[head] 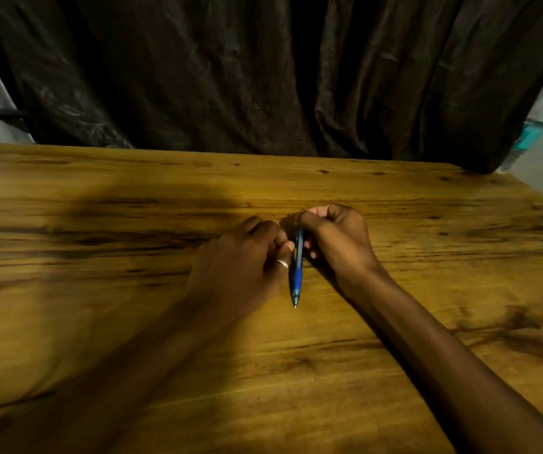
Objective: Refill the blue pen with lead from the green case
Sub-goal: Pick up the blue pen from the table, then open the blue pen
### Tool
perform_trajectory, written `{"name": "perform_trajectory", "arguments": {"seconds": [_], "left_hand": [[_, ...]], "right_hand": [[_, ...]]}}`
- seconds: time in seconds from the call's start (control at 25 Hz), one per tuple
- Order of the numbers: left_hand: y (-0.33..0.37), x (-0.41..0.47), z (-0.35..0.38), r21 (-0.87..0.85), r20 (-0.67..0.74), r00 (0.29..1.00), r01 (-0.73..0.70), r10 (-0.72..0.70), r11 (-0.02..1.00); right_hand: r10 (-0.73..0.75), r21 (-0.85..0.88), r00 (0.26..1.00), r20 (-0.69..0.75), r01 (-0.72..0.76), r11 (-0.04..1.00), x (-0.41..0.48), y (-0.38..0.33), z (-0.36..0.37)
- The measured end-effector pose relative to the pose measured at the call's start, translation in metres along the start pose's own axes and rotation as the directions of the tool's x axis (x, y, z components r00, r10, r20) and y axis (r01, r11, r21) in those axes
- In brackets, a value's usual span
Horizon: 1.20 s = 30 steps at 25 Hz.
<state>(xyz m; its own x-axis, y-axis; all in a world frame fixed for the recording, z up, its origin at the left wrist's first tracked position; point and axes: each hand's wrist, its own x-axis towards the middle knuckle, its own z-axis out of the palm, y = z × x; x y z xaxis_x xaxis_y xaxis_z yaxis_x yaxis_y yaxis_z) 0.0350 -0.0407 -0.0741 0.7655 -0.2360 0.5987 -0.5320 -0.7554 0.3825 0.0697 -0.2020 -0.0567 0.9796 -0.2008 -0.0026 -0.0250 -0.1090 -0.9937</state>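
The blue pen (297,273) hangs almost upright over the middle of the wooden table (132,290), its metal tip pointing down toward me and its blue rubber grip showing below the fingers. My right hand (337,244) is closed around the pen's upper barrel. My left hand (244,257), with a silver ring on the thumb, is curled right beside it, the thumb touching the barrel. The pen's top end is hidden between the two hands. I cannot tell what the left fingers enclose. No green case shows anywhere in view.
A dark crumpled curtain (263,77) hangs behind the table's far edge. At the right edge stand a pale surface and a clear bottle with teal parts (541,122). A dark shadow lies on the table to the left of my hands.
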Motion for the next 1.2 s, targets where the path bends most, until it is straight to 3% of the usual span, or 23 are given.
{"name": "perform_trajectory", "arguments": {"seconds": [0.2,0.4,0.52,0.68,0.8,0.96,1.08,1.2], "left_hand": [[-0.002,-0.010,0.004,0.051,-0.107,0.994,-0.017,0.022,0.999],[-0.004,-0.017,-0.002,0.042,-0.087,0.989,-0.115,0.118,0.992],[0.001,-0.017,-0.007,-0.014,-0.054,0.997,-0.053,0.052,0.999],[0.002,-0.012,-0.008,-0.228,-0.004,0.996,0.085,-0.088,0.970],[0.005,-0.002,-0.001,-0.390,0.073,0.976,0.215,-0.203,0.895],[0.013,0.007,0.000,-0.672,0.263,0.926,0.378,-0.272,0.637],[0.008,0.005,-0.002,-0.713,0.306,0.914,0.406,-0.268,0.572],[0.002,0.006,-0.001,-0.729,0.321,0.906,0.422,-0.275,0.539]], "right_hand": [[-0.087,0.153,0.996,-0.028,0.090,0.984,-0.014,0.007,0.000],[-0.179,0.184,0.983,-0.028,0.181,0.966,-0.016,0.006,0.000],[-0.251,0.172,0.968,-0.018,0.250,0.953,-0.023,0.006,0.003],[-0.252,0.270,0.966,0.047,0.231,0.935,-0.029,0.005,0.016],[-0.211,0.357,0.977,0.036,0.184,0.916,-0.028,0.002,0.013],[-0.129,0.409,0.982,0.140,0.061,0.911,-0.020,-0.005,-0.003],[-0.146,0.330,0.955,0.260,0.055,0.943,-0.014,-0.009,-0.016],[-0.211,0.307,0.938,0.274,0.122,0.944,-0.012,-0.011,-0.020]]}}
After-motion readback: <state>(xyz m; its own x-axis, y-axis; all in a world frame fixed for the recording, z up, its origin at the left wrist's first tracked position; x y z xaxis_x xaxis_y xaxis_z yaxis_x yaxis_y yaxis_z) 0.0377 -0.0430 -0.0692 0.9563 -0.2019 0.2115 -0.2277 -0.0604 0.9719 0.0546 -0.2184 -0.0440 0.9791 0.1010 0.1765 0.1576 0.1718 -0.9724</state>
